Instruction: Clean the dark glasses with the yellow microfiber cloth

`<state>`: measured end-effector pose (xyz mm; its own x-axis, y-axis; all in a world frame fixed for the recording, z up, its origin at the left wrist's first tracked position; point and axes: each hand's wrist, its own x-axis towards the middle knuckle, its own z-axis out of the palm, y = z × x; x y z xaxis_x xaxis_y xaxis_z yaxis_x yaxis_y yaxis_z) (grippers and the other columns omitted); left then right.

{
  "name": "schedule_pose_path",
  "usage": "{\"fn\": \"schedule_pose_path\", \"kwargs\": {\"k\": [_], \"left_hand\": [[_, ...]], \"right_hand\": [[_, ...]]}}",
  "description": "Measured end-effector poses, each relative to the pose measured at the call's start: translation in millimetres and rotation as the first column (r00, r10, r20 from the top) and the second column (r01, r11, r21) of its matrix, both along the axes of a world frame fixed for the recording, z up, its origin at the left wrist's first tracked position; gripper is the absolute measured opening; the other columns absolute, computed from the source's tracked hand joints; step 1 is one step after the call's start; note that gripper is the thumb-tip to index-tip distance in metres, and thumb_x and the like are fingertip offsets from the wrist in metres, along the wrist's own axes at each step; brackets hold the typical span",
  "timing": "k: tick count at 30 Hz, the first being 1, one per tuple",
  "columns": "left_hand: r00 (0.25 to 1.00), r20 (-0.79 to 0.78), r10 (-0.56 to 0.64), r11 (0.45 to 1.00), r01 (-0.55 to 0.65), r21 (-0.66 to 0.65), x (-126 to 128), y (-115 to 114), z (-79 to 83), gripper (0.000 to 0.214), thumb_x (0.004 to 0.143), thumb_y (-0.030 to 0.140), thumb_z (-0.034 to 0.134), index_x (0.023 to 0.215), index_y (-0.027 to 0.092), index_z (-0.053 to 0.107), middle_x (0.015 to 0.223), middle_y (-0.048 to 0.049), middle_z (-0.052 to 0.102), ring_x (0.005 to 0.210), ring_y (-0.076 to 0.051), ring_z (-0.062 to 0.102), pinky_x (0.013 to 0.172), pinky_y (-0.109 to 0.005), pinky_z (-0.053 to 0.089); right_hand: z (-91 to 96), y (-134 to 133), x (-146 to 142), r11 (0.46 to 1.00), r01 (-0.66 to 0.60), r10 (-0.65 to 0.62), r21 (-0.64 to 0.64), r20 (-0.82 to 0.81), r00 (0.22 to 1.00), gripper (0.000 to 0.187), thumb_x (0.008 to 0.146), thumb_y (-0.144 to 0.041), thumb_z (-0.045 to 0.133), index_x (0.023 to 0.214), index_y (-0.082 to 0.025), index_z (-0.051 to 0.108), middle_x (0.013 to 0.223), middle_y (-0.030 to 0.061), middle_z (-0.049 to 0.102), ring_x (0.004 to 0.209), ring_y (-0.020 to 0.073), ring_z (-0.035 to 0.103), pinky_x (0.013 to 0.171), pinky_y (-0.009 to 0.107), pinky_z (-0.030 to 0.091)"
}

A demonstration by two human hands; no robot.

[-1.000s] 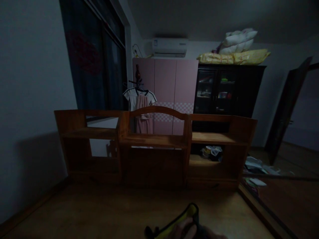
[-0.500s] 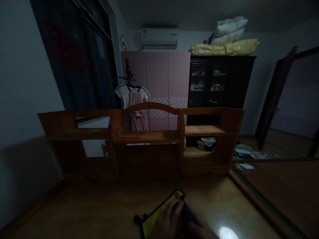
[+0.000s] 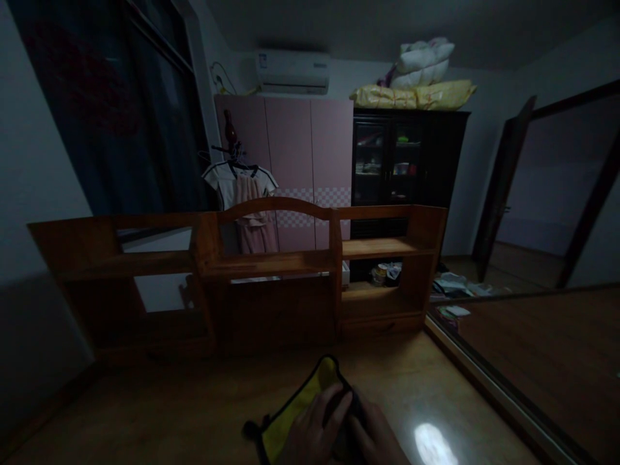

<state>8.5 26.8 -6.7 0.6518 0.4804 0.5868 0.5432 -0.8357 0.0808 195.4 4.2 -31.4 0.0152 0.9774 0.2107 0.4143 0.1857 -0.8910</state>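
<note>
A yellow fabric item with black edging lies low in the view above the wooden surface; its exact kind is too dim to make out. One corner points away from me, and a dark knob-like bit sticks out at its left corner. My left hand rests over the yellow face, fingers bent around its dark right-hand edge. Close beside it, my right hand grips the same dark edge from the right. Both hands meet there, and their fingertips are partly hidden.
Beyond the wooden surface stands a low wooden shelf unit. A raised rail runs along the right side. Farther back are a pink wardrobe, a dark cabinet, hanging clothes and a door.
The whole view has swung right, so the room sits farther left in the picture. The yellow item and both hands have shifted slightly; both hands stay gripping its edge.
</note>
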Motion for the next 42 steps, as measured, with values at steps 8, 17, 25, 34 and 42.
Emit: {"fn": "schedule_pose_path", "kwargs": {"k": [8,17,25,34,42], "left_hand": [[0.997,0.049,-0.051,0.998,0.05,0.039,2,-1,3.1,0.075,0.08,0.016,0.062,0.146,0.022,0.027,0.139,-0.0151,0.046,0.125,-0.027,0.052,0.097,-0.037,0.052],[0.984,0.157,0.089,0.951,-0.037,-0.306,2,8,-12.4,0.103,0.067,0.007,0.071,0.149,0.032,0.014,0.146,-0.0126,0.038,0.129,-0.031,0.047,0.099,-0.044,0.051],[0.968,0.221,0.121,0.93,-0.033,-0.366,7,5,-8.4,0.103,0.06,0.004,0.067,0.148,0.028,0.018,0.144,-0.0113,0.041,0.13,-0.03,0.046,0.103,-0.044,0.048],[0.985,0.164,0.054,0.93,0.01,-0.367,6,6,-14.0,0.111,0.06,0.009,0.077,0.148,0.032,0.015,0.145,-0.0114,0.039,0.129,-0.032,0.047,0.103,-0.044,0.048],[0.986,0.164,-0.009,0.932,0.068,-0.357,8,3,-7.0,0.112,0.061,0.011,0.079,0.149,0.033,0.013,0.146,-0.0108,0.038,0.13,-0.031,0.046,0.104,-0.041,0.047]], "right_hand": [[16.5,-2,5,0.993,-0.031,0.019,0.113,0.105,0.994,0.03,0.083,-0.025,0.048,0.103,-0.019,0.07,0.096,0.0102,0.075,0.088,0.0259,0.068,0.084,0.036,0.052],[26.2,-2,-4,1.0,-0.02,0.02,-0.002,-0.052,0.998,0.045,0.084,-0.032,0.052,0.126,-0.018,0.062,0.126,0.0132,0.065,0.117,0.0313,0.058,0.104,0.046,0.042],[9.0,16,4,0.957,-0.267,0.188,-0.11,-0.463,0.866,0.069,0.066,-0.011,0.052,0.135,-0.019,0.052,0.132,0.0059,0.061,0.124,0.0252,0.054,0.108,0.04,0.04],[13.2,8,-5,0.99,-0.118,0.085,-0.08,-0.33,0.94,0.056,0.07,-0.023,0.058,0.126,-0.019,0.061,0.129,0.009,0.064,0.123,0.0292,0.055,0.108,0.046,0.039],[21.1,4,-6,0.998,0.04,-0.03,0.05,-0.191,0.981,0.04,0.071,-0.028,0.057,0.107,-0.016,0.071,0.107,0.013,0.074,0.1,0.0325,0.067,0.092,0.046,0.052]]}}
